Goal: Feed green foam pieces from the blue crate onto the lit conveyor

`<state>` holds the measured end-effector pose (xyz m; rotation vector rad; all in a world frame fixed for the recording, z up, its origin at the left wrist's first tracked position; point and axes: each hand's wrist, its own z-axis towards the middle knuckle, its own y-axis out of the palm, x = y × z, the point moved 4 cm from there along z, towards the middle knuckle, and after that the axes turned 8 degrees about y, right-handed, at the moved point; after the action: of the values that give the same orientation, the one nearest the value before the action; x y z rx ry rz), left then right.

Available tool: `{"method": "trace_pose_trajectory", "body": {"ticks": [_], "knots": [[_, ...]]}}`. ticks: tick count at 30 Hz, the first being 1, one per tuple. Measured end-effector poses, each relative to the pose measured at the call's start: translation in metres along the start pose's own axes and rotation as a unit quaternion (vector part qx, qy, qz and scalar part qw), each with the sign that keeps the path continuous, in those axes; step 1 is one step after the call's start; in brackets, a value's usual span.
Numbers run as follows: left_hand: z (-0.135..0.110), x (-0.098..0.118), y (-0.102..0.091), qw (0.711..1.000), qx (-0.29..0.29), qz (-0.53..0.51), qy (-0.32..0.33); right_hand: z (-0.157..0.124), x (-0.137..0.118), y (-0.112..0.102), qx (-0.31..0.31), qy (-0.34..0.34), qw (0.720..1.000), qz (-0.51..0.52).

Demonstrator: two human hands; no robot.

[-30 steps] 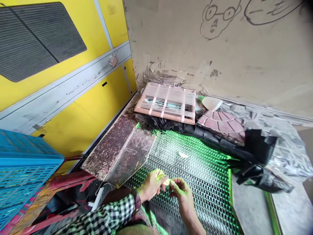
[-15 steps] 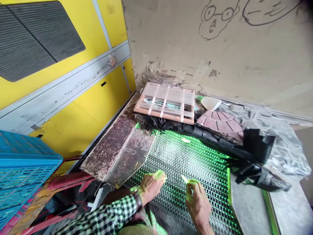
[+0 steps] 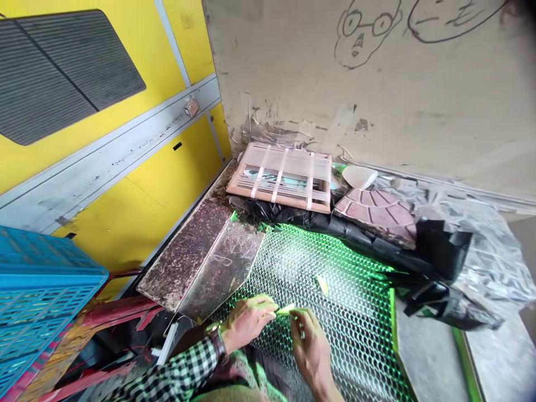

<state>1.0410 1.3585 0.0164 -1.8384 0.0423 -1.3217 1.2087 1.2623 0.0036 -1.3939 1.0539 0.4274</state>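
My left hand [image 3: 250, 321], with a watch at the wrist and a checked sleeve, is closed in a pinch above the mesh belt [image 3: 288, 257]. Whatever its fingertips hold is too small to make out. Close on its right, my right hand [image 3: 310, 343] pinches a small pale yellow-green pointed piece [image 3: 286, 310]. That piece points toward the left fingertips; whether they touch it I cannot tell. A similar pale sliver [image 3: 322, 285] lies on the belt beyond my right hand.
Metal side plates [image 3: 221, 268] flank the belt, which glows green. A tape-wrapped framed panel [image 3: 280, 176], a white bowl-like piece [image 3: 359, 176] and a pink brick-patterned slab [image 3: 377, 212] lie behind black plastic sheeting [image 3: 301, 219]. A blue crate [image 3: 46, 301] stands left.
Both hands have come closer together, the right moving left with its pale piece. The sliver on the belt has travelled toward me. The view has shifted slightly.
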Motion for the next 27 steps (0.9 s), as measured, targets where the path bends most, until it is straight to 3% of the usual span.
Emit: {"method": "trace_pose_trajectory", "body": {"ticks": [4,6,9,13,16,18,23,27], "knots": [[0.000,0.004,-0.004,0.998,-0.016,-0.031,-0.056,0.003,-0.025,0.008,-0.135,0.060,0.977,0.153],[0.001,0.011,-0.004,0.997,-0.048,-0.030,-0.060,0.005,-0.035,0.010,-0.158,0.050,0.971,0.173],[0.005,0.018,-0.003,0.996,-0.057,-0.039,-0.060,0.008,-0.028,0.010,-0.123,0.064,0.978,0.159],[0.004,0.006,-0.003,0.981,0.019,-0.141,-0.135,0.017,0.008,0.002,-0.025,0.112,0.993,0.039],[-0.002,-0.010,0.001,0.941,0.060,-0.257,-0.214,0.036,0.018,-0.011,0.039,0.056,0.992,-0.110],[-0.006,-0.016,0.002,0.896,0.091,-0.354,-0.252,0.058,0.013,-0.017,0.073,-0.008,0.979,-0.189],[-0.006,-0.012,0.000,0.766,0.148,-0.544,-0.308,0.131,-0.005,-0.017,0.059,-0.141,0.934,-0.324],[-0.012,-0.012,-0.004,0.727,0.174,-0.590,-0.305,0.156,-0.003,-0.024,0.085,-0.166,0.923,-0.336]]}}
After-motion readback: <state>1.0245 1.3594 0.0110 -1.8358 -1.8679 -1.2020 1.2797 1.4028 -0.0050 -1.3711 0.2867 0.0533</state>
